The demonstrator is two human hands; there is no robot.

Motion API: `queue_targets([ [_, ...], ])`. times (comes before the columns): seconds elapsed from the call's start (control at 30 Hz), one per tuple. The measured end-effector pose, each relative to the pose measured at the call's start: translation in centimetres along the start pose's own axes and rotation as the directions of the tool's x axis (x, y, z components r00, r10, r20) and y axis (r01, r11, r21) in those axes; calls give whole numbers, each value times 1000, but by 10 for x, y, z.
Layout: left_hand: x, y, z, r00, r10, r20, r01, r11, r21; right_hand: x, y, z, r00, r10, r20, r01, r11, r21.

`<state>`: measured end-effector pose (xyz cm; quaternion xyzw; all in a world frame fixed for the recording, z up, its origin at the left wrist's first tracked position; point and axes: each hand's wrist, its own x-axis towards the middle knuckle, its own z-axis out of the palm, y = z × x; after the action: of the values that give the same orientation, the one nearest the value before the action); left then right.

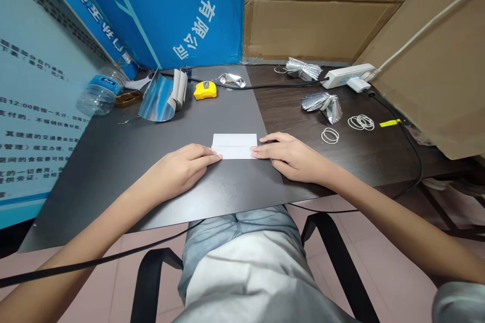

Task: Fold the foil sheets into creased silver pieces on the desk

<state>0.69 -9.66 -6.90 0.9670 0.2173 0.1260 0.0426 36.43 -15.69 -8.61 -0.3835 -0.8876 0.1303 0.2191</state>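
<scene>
A small white sheet of paper lies near the front edge of the table, with a crease running across its width and the front part folded over. My left hand grips its left end, fingertips and thumb at the fold. At the right end, my right hand pinches the paper's edge by the crease, its upper finger stretched out just beyond the sheet. What lies under the fingertips is hidden.
Behind stand a yellow tape measure, curled blue sheet and plastic bottle. To the right are foil strip bundles, white rubber bands and a power strip. Cardboard walls the back; a black cable hangs rightward.
</scene>
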Motion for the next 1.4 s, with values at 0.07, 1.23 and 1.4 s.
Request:
queue_targets([
  [0.07, 0, 0, -2, 1000, -11, -5, 11, 1000, -20, 0, 0, 1, 1000, 1, -5, -1, 1000, 6],
  [1.23, 25, 77, -13, 982, -136, 131, 91, 948, 305, 1, -5, 3, 999, -40, -29, 34, 984, -173],
  [1.4, 33, 109, -3, 951, -287, 114, 225, 897, 379, 0, -6, 2, 998, -54, -20, 49, 981, -188],
])
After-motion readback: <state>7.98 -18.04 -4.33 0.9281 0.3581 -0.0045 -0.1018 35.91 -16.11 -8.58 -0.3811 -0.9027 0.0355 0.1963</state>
